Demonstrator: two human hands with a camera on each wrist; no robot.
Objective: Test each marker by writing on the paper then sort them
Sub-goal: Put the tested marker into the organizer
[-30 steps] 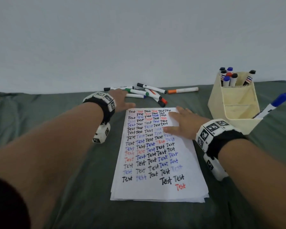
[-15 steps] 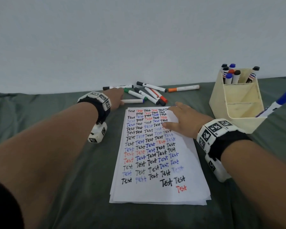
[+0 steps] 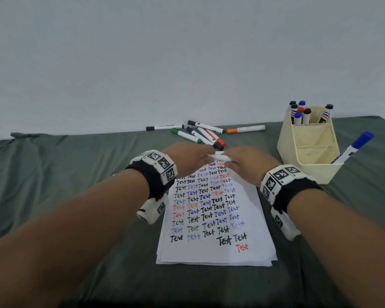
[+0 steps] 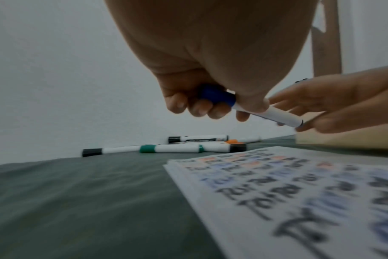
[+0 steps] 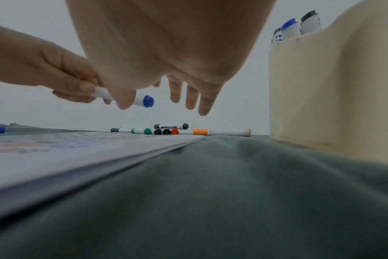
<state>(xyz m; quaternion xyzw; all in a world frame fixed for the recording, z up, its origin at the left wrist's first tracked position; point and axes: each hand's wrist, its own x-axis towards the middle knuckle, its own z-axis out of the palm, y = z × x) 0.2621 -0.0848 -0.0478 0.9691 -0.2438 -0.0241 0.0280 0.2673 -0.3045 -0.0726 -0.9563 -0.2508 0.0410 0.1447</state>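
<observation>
The left hand (image 4: 202, 73) holds a blue-capped marker (image 4: 266, 111) above the far end of the paper (image 3: 216, 218), its fingers (image 4: 197, 106) curled round the cap end. The right hand (image 3: 251, 165) meets it from the right: thumb and forefinger seem to pinch the white barrel, though the head view is blurred there, while its other fingers (image 5: 195, 98) hang straight and loose.

The paper, covered in rows of "Test" in black, blue and red, lies on a green cloth (image 3: 76, 196). Loose markers (image 3: 200, 133) lie scattered just beyond its far edge. To the right stands a cream organizer (image 3: 309, 152) with capped markers upright in its far compartment and one blue-capped marker (image 3: 353, 150) leaning out of the near one.
</observation>
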